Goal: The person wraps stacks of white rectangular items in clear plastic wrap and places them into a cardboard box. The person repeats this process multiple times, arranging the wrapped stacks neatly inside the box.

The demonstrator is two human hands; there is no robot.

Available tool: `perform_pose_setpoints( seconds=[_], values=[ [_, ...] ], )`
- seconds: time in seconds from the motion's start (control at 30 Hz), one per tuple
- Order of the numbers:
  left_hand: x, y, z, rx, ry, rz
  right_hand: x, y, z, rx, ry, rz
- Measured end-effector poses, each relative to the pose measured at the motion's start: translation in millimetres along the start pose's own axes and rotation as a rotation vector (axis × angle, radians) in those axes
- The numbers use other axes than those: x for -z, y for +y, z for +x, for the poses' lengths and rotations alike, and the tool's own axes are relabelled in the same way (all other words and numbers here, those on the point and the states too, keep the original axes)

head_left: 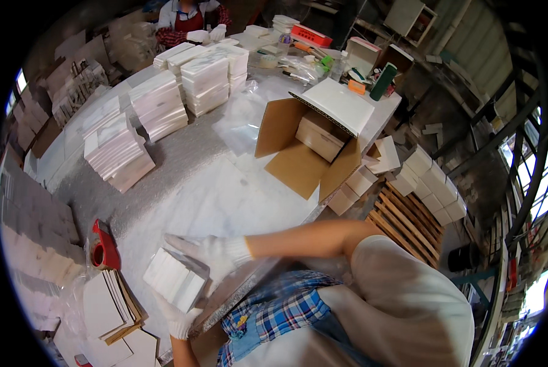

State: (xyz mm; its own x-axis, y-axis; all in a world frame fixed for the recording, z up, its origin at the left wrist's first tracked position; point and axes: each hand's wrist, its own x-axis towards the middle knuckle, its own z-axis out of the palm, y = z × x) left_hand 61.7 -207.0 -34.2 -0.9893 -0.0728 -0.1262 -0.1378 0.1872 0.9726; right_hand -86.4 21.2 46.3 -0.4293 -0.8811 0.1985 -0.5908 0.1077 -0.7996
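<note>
At the lower left of the frame a red tape dispenser [104, 248] stands just beside a small stack of white tiles [175, 280]. The gloved left hand [177, 317] cups the stack from below, fingers closed on it. The gloved right hand [209, 254] lies on its top with fingers together, and an open cardboard box [298, 153] sits at centre right.

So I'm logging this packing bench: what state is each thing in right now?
Cardboard box: on its side, flaps open, smaller box inside.
Stack of white tiles: held between both gloved hands.
Left hand: under the stack.
Right hand: on top.
Red tape dispenser: set down, untouched.
Tile stacks: piled on table.
</note>
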Motion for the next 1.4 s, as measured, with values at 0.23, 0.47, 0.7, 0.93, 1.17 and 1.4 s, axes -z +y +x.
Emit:
perform_pose_setpoints(
  seconds=[0.23, 0.47, 0.7, 0.93, 1.17, 1.4],
  values=[
    [0, -1, 6, -0.436, 0.212, 0.486, -19, 22, 15, 0.103, 0.023, 0.051],
    [-17, 39, -17, -0.067, 0.108, -0.29, 2, -18, 15, -0.239, 0.01, 0.122],
    [-76, 46, -37, 0.388, 0.046, -0.958, 50, -66, -40, -0.562, -0.03, 0.284],
    [-158, 123, 9, 0.206, -0.192, -1.006, 140, -91, -122, -0.484, -0.133, -0.137],
    [-226, 172, 77, 0.099, -0.272, -1.033, 301, -99, -219, -0.353, 1.054, -0.276],
    [-298, 235, 121, 0.229, -0.42, -1.202, 399, 10, -287, -1.038, 0.637, -0.748]
  ],
)
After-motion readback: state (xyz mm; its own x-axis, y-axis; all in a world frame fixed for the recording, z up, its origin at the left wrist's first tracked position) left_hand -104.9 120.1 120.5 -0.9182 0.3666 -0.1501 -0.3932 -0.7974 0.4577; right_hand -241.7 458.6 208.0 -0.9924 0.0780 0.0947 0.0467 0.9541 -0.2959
